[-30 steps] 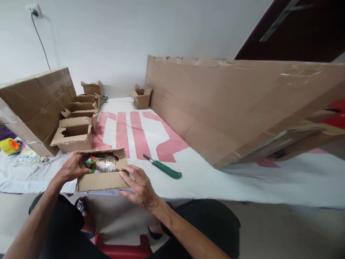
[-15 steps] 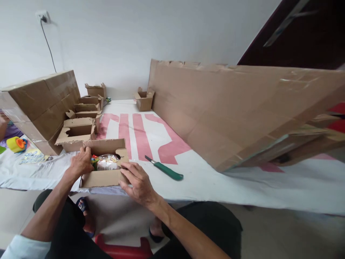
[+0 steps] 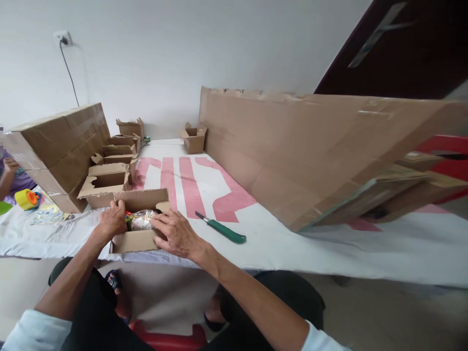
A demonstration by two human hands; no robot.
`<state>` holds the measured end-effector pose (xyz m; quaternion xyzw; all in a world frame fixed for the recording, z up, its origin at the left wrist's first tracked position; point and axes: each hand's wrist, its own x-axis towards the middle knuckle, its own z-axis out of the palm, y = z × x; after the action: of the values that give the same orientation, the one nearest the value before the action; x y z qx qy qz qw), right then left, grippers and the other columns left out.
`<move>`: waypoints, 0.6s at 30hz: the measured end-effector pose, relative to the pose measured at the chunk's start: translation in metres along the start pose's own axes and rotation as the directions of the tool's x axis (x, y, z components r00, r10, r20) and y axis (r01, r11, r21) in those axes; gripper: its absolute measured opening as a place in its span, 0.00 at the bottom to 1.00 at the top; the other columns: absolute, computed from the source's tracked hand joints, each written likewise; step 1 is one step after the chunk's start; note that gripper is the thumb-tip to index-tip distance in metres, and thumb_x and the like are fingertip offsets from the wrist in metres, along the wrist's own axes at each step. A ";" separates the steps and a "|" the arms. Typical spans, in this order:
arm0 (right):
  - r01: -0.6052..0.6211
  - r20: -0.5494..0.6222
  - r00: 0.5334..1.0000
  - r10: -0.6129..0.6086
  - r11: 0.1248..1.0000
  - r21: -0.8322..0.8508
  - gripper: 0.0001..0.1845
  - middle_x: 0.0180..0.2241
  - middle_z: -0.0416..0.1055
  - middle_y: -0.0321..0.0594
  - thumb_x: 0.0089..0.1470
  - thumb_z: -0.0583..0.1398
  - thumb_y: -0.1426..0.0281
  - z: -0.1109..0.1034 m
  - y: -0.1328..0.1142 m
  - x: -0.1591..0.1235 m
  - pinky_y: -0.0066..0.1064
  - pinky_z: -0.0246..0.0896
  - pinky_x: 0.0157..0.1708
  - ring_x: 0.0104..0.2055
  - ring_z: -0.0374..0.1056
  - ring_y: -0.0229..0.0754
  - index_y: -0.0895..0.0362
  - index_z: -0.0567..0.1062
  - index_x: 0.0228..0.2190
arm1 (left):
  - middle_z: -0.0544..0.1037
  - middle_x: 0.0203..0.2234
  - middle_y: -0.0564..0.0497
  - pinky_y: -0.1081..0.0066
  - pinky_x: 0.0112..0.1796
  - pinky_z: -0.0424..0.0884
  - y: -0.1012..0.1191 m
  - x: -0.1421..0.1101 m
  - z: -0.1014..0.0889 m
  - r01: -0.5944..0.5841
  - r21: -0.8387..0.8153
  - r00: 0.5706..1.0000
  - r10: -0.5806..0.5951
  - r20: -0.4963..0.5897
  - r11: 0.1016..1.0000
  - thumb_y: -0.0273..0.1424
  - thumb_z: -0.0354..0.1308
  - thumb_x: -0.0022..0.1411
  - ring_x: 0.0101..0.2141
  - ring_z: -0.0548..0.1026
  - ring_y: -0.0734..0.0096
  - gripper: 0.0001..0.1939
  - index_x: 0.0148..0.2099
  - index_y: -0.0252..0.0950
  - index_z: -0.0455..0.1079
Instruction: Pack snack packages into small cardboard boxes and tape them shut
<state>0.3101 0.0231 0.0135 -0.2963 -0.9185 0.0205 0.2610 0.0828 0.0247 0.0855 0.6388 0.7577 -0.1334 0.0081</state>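
A small open cardboard box (image 3: 133, 242) lies at the table's near edge, with its long back flap raised. Inside rests a clear plastic packet (image 3: 142, 222) with pale contents and a red, yellow and green part at its left. My left hand (image 3: 112, 220) grips the box's left end, fingers bent over the edge beside the packet. My right hand (image 3: 177, 233) is closed round the right end, fingers bent over the end flap and covering part of the packet. Right of the box lies a green-handled knife (image 3: 225, 231), its short blade pointing away and leftward.
Several open small boxes (image 3: 109, 179) stand in a row beside a large carton (image 3: 62, 146) at left. A long cardboard panel (image 3: 285, 151) slants across the right. One small box (image 3: 194, 141) sits by the wall. Yellow tape (image 3: 24, 200) lies far left, near another person's hand (image 3: 10, 165).
My right hand has moved left and inward over the box's right end, covering more of the packet. My left hand stays at the left end. The view has shifted slightly.
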 end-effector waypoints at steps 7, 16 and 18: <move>0.054 0.047 0.998 -0.048 0.988 -0.143 0.09 0.49 0.78 0.51 0.68 0.63 0.66 -0.009 0.007 0.014 0.47 0.62 0.56 0.57 0.65 0.57 0.57 0.82 0.41 | 0.72 0.59 0.32 0.53 0.51 0.76 -0.010 -0.004 -0.003 -0.012 -0.039 1.000 0.012 0.007 0.999 0.36 0.64 0.60 0.56 0.80 0.38 0.31 0.63 0.33 0.63; -0.297 -0.084 0.955 0.285 0.917 -0.267 0.10 0.50 0.77 0.54 0.67 0.59 0.76 -0.018 0.021 0.007 0.45 0.65 0.49 0.51 0.68 0.56 0.57 0.81 0.43 | 0.72 0.63 0.34 0.49 0.52 0.77 -0.022 0.000 -0.002 -0.112 -0.028 0.992 0.113 0.060 0.993 0.46 0.65 0.60 0.54 0.81 0.38 0.33 0.66 0.45 0.74; -0.271 -0.108 0.962 0.250 0.919 -0.286 0.11 0.52 0.78 0.54 0.68 0.59 0.77 -0.016 0.023 0.006 0.49 0.62 0.58 0.58 0.66 0.58 0.57 0.83 0.41 | 0.72 0.63 0.32 0.48 0.53 0.77 -0.018 0.003 -0.003 -0.110 -0.004 0.991 0.110 0.077 0.994 0.46 0.65 0.60 0.54 0.81 0.36 0.32 0.65 0.44 0.77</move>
<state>0.3262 0.0434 0.0257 -0.4523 -0.8538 -0.0940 0.2400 0.0652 0.0251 0.0913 0.6742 0.7203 -0.1571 0.0447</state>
